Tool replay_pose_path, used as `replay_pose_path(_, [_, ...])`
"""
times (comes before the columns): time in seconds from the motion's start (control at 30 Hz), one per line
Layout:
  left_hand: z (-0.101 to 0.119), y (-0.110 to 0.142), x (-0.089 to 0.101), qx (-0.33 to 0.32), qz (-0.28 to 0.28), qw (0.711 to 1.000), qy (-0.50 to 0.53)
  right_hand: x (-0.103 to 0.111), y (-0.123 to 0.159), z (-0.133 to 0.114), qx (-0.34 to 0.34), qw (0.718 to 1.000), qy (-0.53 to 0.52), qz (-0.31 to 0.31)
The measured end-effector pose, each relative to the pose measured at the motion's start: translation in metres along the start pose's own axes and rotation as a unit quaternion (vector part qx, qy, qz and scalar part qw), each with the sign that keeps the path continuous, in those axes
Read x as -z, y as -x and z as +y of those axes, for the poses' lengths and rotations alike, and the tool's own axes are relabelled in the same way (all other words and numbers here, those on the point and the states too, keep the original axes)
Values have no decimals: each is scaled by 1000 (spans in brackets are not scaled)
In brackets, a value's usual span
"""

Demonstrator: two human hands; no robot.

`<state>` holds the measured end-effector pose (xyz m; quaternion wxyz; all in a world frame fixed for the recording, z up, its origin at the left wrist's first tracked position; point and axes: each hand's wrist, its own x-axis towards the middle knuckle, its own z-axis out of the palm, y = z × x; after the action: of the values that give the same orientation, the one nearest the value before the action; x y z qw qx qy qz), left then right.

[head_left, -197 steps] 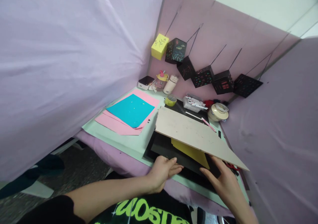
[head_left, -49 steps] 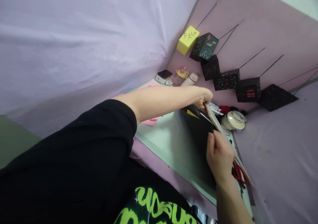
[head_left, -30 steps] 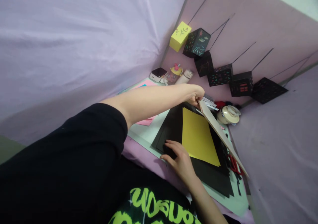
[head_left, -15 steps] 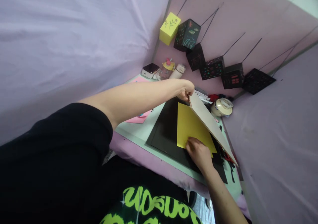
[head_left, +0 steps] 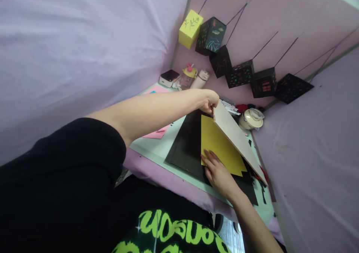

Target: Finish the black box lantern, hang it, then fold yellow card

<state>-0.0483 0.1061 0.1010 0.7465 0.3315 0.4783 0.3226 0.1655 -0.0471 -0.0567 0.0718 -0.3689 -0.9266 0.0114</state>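
Note:
My left hand (head_left: 209, 102) is closed on the near-left edge of a pale flat board (head_left: 234, 135), holding it up at a tilt. Under the raised board lies a yellow sheet of paper (head_left: 221, 146), partly covered by it. My right hand (head_left: 217, 169) rests on the lower part of that sheet, fingers stretched out towards its left edge. Beneath the yellow paper is a larger black sheet (head_left: 182, 152), flat on the pale green table top (head_left: 155, 148).
Black and yellow decorated boxes (head_left: 211, 36) hang by cords on the back wall. Behind the board stand a lidded pot (head_left: 251, 119), a white bottle (head_left: 200, 79) and a cup with a yellow lid (head_left: 188, 75). Pink paper (head_left: 158, 133) lies left; black scraps (head_left: 263, 194) lie right.
My right hand has slid left on the yellow sheet, and its fingers have spread out. The yellow sheet has shifted slightly right. My left hand still holds the board up.

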Motion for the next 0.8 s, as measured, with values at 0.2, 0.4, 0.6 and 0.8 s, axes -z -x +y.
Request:
replay_pose_path(0.2, [-1,-4,2,9,-2,1000,-2,-5,52,-4,15,999,1,38])
replay_pose_path(0.4, [1,-1,-1,11,-1,1000,-14,-6,75,-12,30,988,-37,148])
replay_pose_path(0.6, [1,1,-1,4,0,1000,-14,11,66,-12,-54,969,-149,190])
replay_pose_path(0.8, [0,4,0,-2,-7,1000,-21,11,68,-19,-149,939,-263,163])
